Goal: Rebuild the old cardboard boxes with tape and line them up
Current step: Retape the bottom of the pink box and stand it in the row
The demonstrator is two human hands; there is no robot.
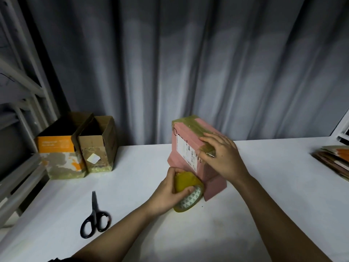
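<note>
Pink box stands near the table's middle, tilted, flaps splayed at its base against the white table. Yellowish tape already runs over its upper face and down the near edge. Right hand lies flat on that face, fingers straight and spread, pressing the strip down. Left hand grips the tape roll low against the box's near side; the roll looks still joined to the strip, though the link itself is hard to make out.

Judged: this box is mid-taping, seam partly laid, strip not yet cut.

Scissors lie closed on the table to the left, well apart from both hands.

Far left at the table's back edge, an orange-banded box and a plain brown box stand upright, touching side by side, tops open, worn tape along their bases. They read as already rebuilt and lined up.

Far right edge, a stack of flattened cardboard. Likely more boxes left to do.
</note>
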